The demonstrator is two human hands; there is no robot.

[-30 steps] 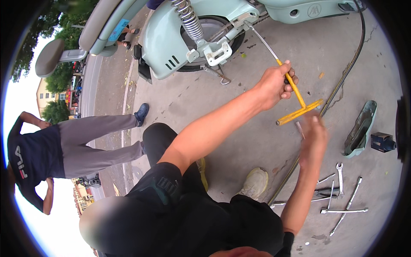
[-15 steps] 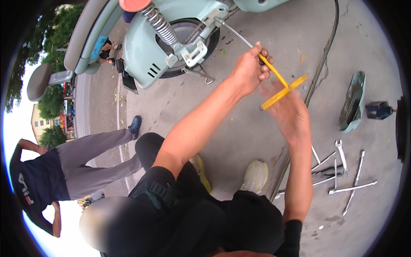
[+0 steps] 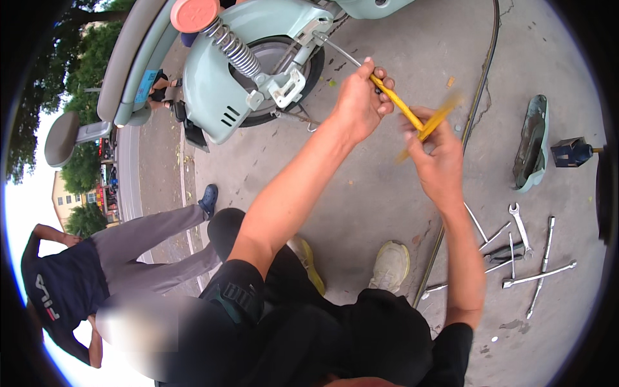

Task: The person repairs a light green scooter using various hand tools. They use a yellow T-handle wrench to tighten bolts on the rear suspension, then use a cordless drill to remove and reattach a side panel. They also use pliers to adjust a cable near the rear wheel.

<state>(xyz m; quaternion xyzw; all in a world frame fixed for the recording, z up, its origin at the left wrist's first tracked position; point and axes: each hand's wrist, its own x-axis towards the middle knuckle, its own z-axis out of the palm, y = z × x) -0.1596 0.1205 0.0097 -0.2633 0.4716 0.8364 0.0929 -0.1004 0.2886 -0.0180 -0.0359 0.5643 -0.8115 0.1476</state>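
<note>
A T-handle wrench with a yellow shaft [image 3: 397, 103] slants from a bracket [image 3: 316, 31] beside the rear wheel of a pale green scooter [image 3: 216, 77]. Its bare metal end reaches the bracket; the exact contact with a fastener is too small to make out. My left hand [image 3: 359, 103] is closed round the yellow shaft about midway. At the handle end, my right hand [image 3: 440, 161] curls its fingers about the joint of shaft and crossbar. The crossbar [image 3: 445, 115] is smeared by motion.
Several wrenches, including a cross-shaped one [image 3: 541, 274] and an open-ended spanner [image 3: 520, 226], lie on the ground at right. Behind them sit a green cover [image 3: 532, 142] and a dark blue box-shaped object [image 3: 571, 152]. A black hose [image 3: 476, 103] crosses the pavement. Another person [image 3: 71, 277] stands at left.
My right hand, flat and blurred by the crossbar before, now has its fingers curled at the handle joint. The crossbar is blurred from turning. My left hand stays on the shaft.
</note>
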